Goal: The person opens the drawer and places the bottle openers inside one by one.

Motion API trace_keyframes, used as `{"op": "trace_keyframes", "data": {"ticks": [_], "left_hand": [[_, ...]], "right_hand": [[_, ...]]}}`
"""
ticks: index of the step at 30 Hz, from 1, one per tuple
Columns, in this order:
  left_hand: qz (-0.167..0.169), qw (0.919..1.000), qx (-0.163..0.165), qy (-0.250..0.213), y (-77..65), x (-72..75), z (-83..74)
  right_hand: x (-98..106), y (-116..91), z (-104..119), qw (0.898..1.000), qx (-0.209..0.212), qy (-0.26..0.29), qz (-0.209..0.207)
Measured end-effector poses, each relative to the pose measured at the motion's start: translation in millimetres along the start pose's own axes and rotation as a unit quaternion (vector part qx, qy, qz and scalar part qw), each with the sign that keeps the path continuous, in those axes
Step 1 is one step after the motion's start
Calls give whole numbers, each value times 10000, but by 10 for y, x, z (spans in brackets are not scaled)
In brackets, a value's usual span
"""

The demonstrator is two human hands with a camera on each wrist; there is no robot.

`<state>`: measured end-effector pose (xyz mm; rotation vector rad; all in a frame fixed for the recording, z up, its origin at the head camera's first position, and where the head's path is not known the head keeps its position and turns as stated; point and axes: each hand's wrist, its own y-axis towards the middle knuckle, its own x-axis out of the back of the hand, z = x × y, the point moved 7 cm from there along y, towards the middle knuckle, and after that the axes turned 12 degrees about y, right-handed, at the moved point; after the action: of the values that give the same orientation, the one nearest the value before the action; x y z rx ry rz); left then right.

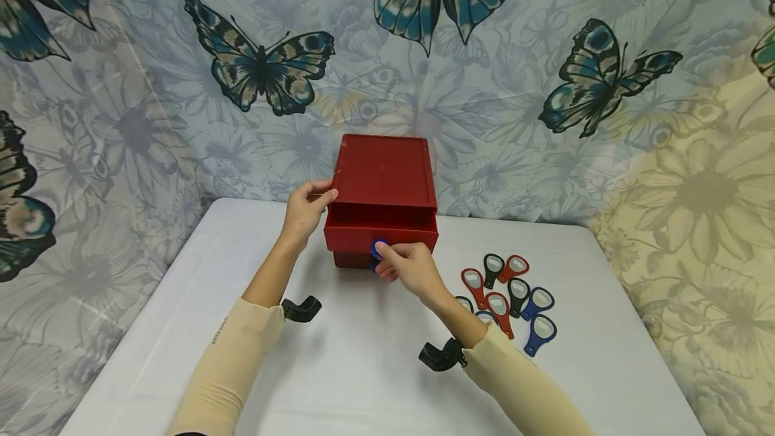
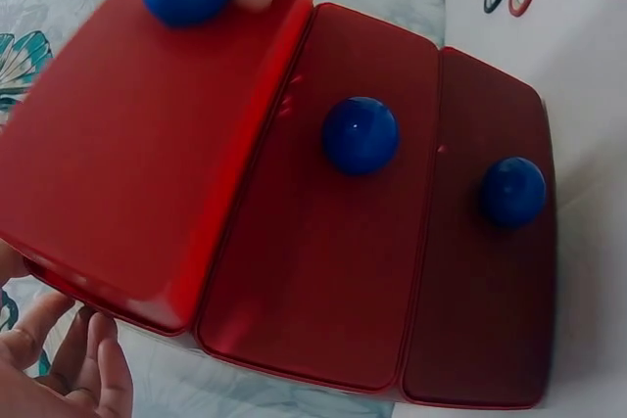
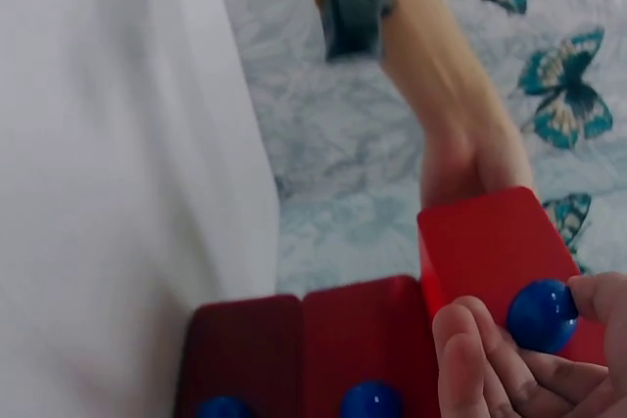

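A red drawer cabinet (image 1: 383,170) stands toward the back of the white table, and its top drawer (image 1: 346,239) sticks out partway. My right hand (image 1: 414,269) pinches the round blue knob (image 3: 543,316) of that drawer between thumb and fingers. At the cabinet's upper left front edge, my left hand (image 1: 304,214) grips the side, thumb by the top. Two lower drawers show in the left wrist view, a middle drawer (image 2: 313,242) and a bottom drawer (image 2: 480,310), both pushed in, each with a blue knob. The inside of the top drawer is in dark shadow.
Several magnifying-glass-shaped scissor-like pieces with red, black and blue loops lie right of the cabinet, among them a blue one (image 1: 540,334), partly behind my right forearm. A butterfly-patterned cloth (image 1: 484,173) hangs close behind the table (image 1: 363,382).
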<state>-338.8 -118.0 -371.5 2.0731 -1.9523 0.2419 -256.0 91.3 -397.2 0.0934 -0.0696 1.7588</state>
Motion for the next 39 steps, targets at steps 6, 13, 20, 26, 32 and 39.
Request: {"op": "trace_keyframes", "data": {"ticks": [6, 13, 20, 26, 32, 39], "left_hand": [[26, 10000, -19, -18, -6, 0, 15], [60, 10000, -66, -43, -9, 16, -14], [70, 9999, -111, -30, -15, 20, -22], [46, 9999, -140, -70, -17, 10, -18], [42, 9998, -150, -125, -20, -9, -21], [16, 9997, -154, -172, -15, -13, -10]], "right_hand": [[-68, -258, -13, 9996, 130, -226, -69], [-162, -517, -2, 9985, 393, -380, -20], [-163, -667, -13, 9972, 530, -513, -147], [-24, -765, -22, 9920, 418, -1050, 561], [330, -920, -191, 9734, -398, -1410, 1762], [1234, -1007, -414, 9735, -1118, -1988, 193]]}}
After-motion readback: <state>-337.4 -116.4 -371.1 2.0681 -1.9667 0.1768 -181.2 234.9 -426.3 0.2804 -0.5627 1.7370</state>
